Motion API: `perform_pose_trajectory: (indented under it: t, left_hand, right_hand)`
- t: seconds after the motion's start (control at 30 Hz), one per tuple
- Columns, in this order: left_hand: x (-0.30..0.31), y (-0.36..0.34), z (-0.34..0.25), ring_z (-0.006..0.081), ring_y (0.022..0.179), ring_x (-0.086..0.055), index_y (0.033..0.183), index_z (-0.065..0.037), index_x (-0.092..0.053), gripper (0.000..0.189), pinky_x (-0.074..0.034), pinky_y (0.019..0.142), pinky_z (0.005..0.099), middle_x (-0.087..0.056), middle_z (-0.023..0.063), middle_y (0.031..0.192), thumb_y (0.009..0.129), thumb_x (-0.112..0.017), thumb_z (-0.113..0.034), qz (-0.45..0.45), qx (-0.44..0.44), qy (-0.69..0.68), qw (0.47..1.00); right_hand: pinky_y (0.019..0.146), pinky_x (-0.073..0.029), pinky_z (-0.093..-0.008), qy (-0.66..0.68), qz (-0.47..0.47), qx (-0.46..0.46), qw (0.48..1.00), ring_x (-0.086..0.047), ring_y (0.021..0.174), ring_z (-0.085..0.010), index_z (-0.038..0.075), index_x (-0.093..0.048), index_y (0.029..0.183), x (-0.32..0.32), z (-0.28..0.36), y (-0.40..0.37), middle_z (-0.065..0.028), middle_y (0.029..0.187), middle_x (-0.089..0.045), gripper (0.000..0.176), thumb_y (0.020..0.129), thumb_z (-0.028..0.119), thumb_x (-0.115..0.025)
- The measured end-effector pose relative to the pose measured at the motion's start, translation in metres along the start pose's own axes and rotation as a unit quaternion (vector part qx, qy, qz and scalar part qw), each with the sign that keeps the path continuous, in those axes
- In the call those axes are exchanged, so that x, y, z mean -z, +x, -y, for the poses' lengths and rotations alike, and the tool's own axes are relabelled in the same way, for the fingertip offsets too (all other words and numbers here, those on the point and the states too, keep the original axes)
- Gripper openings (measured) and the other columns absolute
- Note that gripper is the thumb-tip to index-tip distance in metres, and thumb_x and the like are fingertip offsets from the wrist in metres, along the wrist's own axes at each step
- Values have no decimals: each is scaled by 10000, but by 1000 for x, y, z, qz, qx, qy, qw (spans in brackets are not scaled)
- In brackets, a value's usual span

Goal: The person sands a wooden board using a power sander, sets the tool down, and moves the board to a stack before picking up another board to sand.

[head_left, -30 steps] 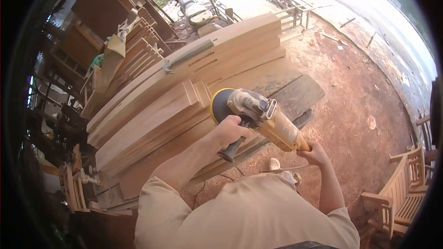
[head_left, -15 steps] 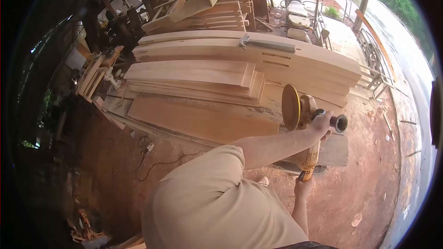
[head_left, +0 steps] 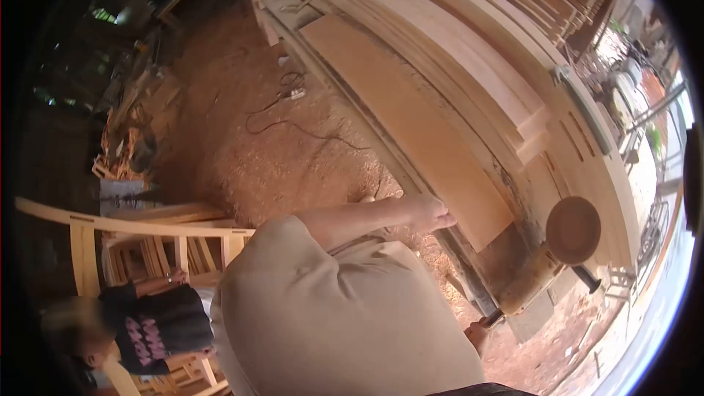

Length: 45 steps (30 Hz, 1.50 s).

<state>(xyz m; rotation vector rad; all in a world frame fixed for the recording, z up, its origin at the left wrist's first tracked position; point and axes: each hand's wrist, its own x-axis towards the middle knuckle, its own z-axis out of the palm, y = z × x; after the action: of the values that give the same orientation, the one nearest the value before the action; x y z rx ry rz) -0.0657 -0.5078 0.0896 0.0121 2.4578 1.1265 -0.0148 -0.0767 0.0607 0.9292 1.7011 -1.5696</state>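
The sander (head_left: 529,279) lies beyond the left hand (head_left: 431,214) — its fingers curled in, near the board (head_left: 418,132) — while the right hand (head_left: 477,336) grips its rear end.

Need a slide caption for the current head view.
Head view: right hand gripping a power tool, disc toward the camera; left hand off it, near the workbench edge.

a person (head_left: 163,330) is beside a wooden frame (head_left: 158,228); cable (head_left: 292,123) lies on dirt (head_left: 242,169).
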Motion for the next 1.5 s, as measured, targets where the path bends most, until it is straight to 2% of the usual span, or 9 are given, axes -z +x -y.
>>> perform_pose_trajectory:
  t: [0.13, 0.47, 0.63, 0.73, 0.8, 0.93, 1.13, 1.33, 1.5]
  left_hand:
    - [37, -51, 44, 400, 1049, -677, 990, 62, -688, 666, -524, 944, 476, -682, 265, 1068, 1097, -391, -523, -130, 110, -52, 984]
    - [120, -16, 192, 436, 1344, -510, 1136, 71, -707, 650, -404, 1148, 500, -544, 298, 1414, 1098, -380, -489, -330, 170, -26, 928]
    - [151, -7, 222, 476, 1541, -232, 1192, 60, -730, 630, -183, 1258, 588, -275, 308, 1649, 1081, -394, -462, -274, 206, 125, 931]
    - [146, -1, 228, 471, 1564, -170, 1194, 47, -742, 631, -97, 1271, 597, -236, 285, 1676, 1076, -390, -463, -241, 185, 201, 931]
    - [158, 10, 237, 456, 1572, -152, 1208, 46, -738, 650, -98, 1270, 598, -216, 270, 1689, 1079, -372, -475, -215, 179, 218, 935]
    - [210, 59, 281, 436, 1574, -163, 1268, 16, -721, 698, -99, 1268, 601, -164, 233, 1714, 1087, -309, -517, -210, 171, 254, 929]
    - [274, 125, 313, 412, 1581, -155, 1394, -2, -640, 806, -141, 1253, 620, -162, 193, 1724, 1072, -213, -606, -255, 155, 301, 906]
    - [261, 132, 345, 508, 1411, -426, 1105, 94, -750, 599, -330, 1199, 549, -432, 261, 1584, 1071, -464, -432, -402, 20, 267, 876]
    - [204, 62, 295, 460, 1450, -398, 1083, 158, -720, 586, -316, 1204, 558, -417, 202, 1617, 1056, -484, -378, -419, 116, 224, 872]
  right_hand:
    - [556, -472, -315, 197, 26, 17, 980, -579, 672, -159, 149, -525, 1068, 37, -19, 8, -34, 837, -506, 245, 870, 64, -641]
    - [671, -519, -318, -209, -268, -69, 938, -645, 914, -158, 142, -570, 1243, 14, 2, 28, -47, 1110, -616, 347, 918, 185, -688]
    - [752, -541, -333, -65, -320, 212, 921, -665, 1032, -186, 66, -577, 1322, -2, -2, 66, -69, 1284, -644, 451, 932, 245, -714]
    - [1058, -453, -440, -222, -523, 192, 800, -596, 1268, -262, -58, -565, 1367, -71, 34, 31, -264, 1360, -617, 582, 905, 258, -723]
    - [1117, -415, -474, -296, -505, 304, 752, -547, 1268, -420, -107, -518, 1388, -152, 56, 28, -290, 1344, -593, 723, 882, 355, -750]
    - [1187, -346, -505, -250, -360, 238, 867, -415, 1415, -467, -72, -409, 1504, -247, 79, 53, -340, 1495, -454, 847, 903, 433, -727]
    - [1186, -350, -509, -295, -449, 161, 828, -385, 1419, -482, -57, -350, 1541, -282, 79, 61, -319, 1527, -426, 951, 860, 484, -735]
    - [1147, -414, -478, -255, -339, 182, 887, -489, 1374, -443, -82, -436, 1485, -241, 74, 40, -323, 1463, -505, 891, 841, 457, -734]
    - [1074, -465, -473, -218, -367, 138, 894, -581, 1270, -424, -38, -509, 1405, -248, 43, 22, -306, 1342, -600, 756, 875, 452, -733]
